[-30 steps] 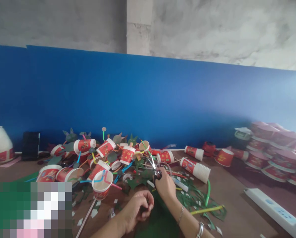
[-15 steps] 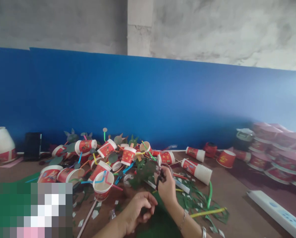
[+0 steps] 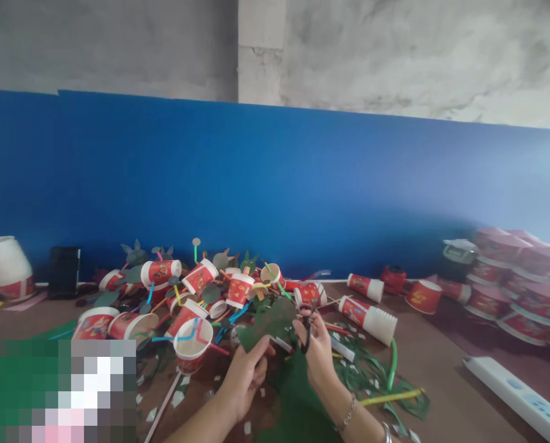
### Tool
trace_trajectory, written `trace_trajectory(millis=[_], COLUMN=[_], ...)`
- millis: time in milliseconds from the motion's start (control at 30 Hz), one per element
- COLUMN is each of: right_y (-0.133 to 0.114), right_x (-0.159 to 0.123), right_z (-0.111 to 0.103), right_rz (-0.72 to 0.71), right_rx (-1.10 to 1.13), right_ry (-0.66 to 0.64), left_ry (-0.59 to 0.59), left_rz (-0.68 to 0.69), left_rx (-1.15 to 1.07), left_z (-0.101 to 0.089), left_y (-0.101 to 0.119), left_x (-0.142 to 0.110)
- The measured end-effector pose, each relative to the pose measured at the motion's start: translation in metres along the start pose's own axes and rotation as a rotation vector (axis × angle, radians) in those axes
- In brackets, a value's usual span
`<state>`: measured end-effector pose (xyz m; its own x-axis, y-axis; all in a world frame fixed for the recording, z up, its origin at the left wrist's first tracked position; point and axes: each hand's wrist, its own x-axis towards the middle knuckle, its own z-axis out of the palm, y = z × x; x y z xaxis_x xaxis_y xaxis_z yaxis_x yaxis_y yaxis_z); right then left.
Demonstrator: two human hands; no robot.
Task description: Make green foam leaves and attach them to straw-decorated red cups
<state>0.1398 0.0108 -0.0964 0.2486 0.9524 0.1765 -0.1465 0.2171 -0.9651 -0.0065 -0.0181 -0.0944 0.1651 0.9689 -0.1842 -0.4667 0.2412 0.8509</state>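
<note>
Fingers narrowed, the left hand (image 3: 243, 376) pinches the green paper (image 3: 271, 320) by its lower edge, above the brown surface (image 3: 445, 375); the right hand (image 3: 320, 355) grips scissors (image 3: 308, 337) by the handles. The paper looks light, floppy, best held at its rim.

The paper cups (image 3: 421, 296) look smooth, with matt printed sides. The scissors (image 3: 308, 326) have dark handles, plastic in look — and the power strip (image 3: 517, 394) is white plastic, smooth, with soft shine.

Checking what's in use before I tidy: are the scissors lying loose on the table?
No, the scissors are in the right hand, above the table.
</note>
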Motion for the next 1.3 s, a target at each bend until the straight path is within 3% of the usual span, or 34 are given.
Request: trace_trajectory(millis=[100, 200, 300, 433, 500, 767, 1300], right_y=[-0.003, -0.006, -0.009, -0.016, -0.020, -0.015, -0.012], right_x=[-0.008, -0.013, -0.014, -0.009, -0.008, -0.011, -0.012], right_z=[0.005, 0.007, 0.001, -0.011, -0.013, -0.008, -0.005], right_rz=[0.035, 0.060, 0.161, 0.343, 0.394, 0.350, 0.317], right_rx=[0.013, -0.042, -0.154, -0.247, -0.268, -0.293, -0.334], right_ry=[-0.042, -0.229, -0.451, -0.811, -0.908, -0.813, -0.778], left_ry=[0.157, 0.298, 0.330, 0.351, 0.346, 0.315, 0.294], left_rz=[0.141, 0.263, 0.318, 0.293, 0.279, 0.273, 0.262], left_rx=[0.058, 0.125, 0.181, 0.168, 0.145, 0.167, 0.182], left_z=[0.000, -0.002, -0.004, -0.005, -0.005, -0.004, -0.006], left_y=[0.001, 0.003, 0.005, 0.004, 0.003, -0.001, -0.005], left_x=[0.002, 0.004, 0.004, 0.003, 0.004, 0.003, 0.005])
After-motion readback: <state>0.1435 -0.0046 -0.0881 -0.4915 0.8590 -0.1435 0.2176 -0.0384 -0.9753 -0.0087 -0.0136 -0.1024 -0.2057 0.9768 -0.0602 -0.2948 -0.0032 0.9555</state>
